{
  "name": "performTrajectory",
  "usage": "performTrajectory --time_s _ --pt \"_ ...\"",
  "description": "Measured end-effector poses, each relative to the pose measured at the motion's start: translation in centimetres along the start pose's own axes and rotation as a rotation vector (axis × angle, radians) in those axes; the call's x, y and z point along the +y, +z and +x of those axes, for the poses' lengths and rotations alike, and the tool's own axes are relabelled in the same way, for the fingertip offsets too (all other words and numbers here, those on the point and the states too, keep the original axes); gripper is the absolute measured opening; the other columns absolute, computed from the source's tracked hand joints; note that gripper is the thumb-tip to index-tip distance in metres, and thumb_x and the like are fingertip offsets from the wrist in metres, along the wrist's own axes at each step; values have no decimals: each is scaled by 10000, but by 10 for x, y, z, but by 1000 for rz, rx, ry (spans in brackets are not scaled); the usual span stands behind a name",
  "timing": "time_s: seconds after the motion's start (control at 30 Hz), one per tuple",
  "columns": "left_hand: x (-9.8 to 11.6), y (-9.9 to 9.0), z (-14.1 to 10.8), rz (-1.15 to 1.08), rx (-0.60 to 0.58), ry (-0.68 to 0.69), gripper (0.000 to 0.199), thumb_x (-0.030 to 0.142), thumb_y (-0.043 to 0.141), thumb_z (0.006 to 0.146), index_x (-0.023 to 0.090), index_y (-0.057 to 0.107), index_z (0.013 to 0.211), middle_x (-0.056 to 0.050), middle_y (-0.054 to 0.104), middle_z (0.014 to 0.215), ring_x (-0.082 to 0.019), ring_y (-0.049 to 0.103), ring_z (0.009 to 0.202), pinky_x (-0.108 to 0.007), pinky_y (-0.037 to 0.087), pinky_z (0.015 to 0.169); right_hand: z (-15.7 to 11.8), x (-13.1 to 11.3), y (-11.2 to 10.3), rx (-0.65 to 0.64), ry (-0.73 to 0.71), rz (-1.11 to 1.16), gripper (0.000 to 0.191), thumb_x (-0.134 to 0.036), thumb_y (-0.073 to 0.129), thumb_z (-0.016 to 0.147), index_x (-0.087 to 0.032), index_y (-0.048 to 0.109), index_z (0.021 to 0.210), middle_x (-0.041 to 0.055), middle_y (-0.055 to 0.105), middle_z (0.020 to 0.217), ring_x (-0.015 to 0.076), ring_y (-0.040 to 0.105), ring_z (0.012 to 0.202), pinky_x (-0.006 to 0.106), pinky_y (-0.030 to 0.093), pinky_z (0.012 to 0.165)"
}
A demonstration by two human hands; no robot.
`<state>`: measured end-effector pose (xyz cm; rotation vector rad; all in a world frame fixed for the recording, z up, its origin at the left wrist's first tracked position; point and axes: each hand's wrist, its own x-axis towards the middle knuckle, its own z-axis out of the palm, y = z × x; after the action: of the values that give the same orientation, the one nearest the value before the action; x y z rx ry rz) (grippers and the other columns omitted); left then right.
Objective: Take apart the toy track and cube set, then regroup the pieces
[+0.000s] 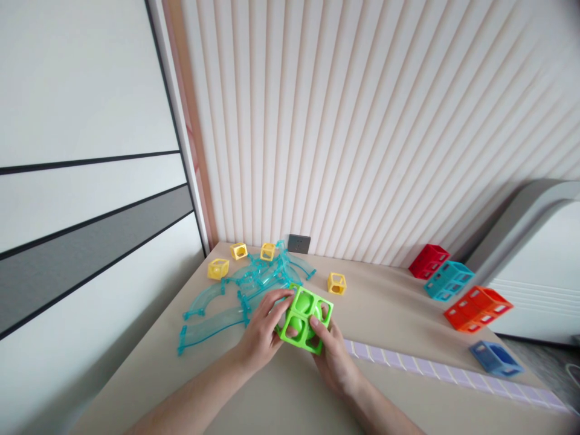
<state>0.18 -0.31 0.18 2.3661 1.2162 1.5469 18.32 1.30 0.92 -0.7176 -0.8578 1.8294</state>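
Note:
Above the near part of the table, both my hands hold a bright green plastic block (299, 316) with a two-by-two face of rounded openings. My left hand (263, 323) is closed on its left side, some fingers at the upper edge. My right hand (333, 353) grips the lower right, thumb on the front face and other fingers partly hidden behind it. Beyond my left hand lies a loose heap of clear teal track pieces (260, 275), some curved. A curved track piece (212, 329) is nearest my left wrist.
Small yellow open cubes (336, 283) stand around the heap. Along the right lie a red block (428, 261), a teal block (448, 280), an orange block (478, 309) and a blue block (496, 358). A lilac segmented strip (453, 374) crosses the table (385, 302). A ribbed wall (317, 121) rises behind.

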Motion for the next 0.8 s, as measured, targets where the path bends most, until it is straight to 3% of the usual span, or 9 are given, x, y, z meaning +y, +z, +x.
performTrajectory --time_s 0.17,0.4,0.67,0.73,0.8 --pt "0 -2 -2 -78 -31 22 565 543 477 997 221 455 1462 -171 583 1334 -298 578 1265 -417 503 1083 -3 2 -3 -87 -18 -52 511 -433 886 729 -234 610 1110 48 741 1000 219 702 851 316 541 713" --pt "-5 -1 -3 -62 -110 37 605 480 461 1023 242 326 1562 -173 534 1435 -304 531 1348 -431 473 1126 -4 -2 3 -29 57 24 446 -428 900 704 -216 655 1011 10 731 875 162 665 714 278 523 680" --pt "2 -6 -3 -118 -231 43 777 412 502 995 207 107 1632 -217 360 1576 -392 374 1465 -575 399 1166 -2 -5 -2 -7 33 5 459 -485 866 726 -204 665 1029 63 760 958 266 712 905 372 561 805" --pt "9 -8 0 -212 -219 32 781 439 506 969 189 158 1623 -219 324 1594 -416 309 1493 -619 352 1185 0 -6 -5 -17 -32 -49 467 -463 862 743 -222 649 1081 62 757 1024 271 709 958 389 557 856" --pt "14 -6 3 -319 -153 -38 681 460 508 967 210 316 1570 -205 357 1576 -418 315 1492 -620 381 1169 2 -7 -9 -6 -105 -133 484 -437 853 768 -243 629 1151 60 745 1111 266 700 1009 397 547 907"
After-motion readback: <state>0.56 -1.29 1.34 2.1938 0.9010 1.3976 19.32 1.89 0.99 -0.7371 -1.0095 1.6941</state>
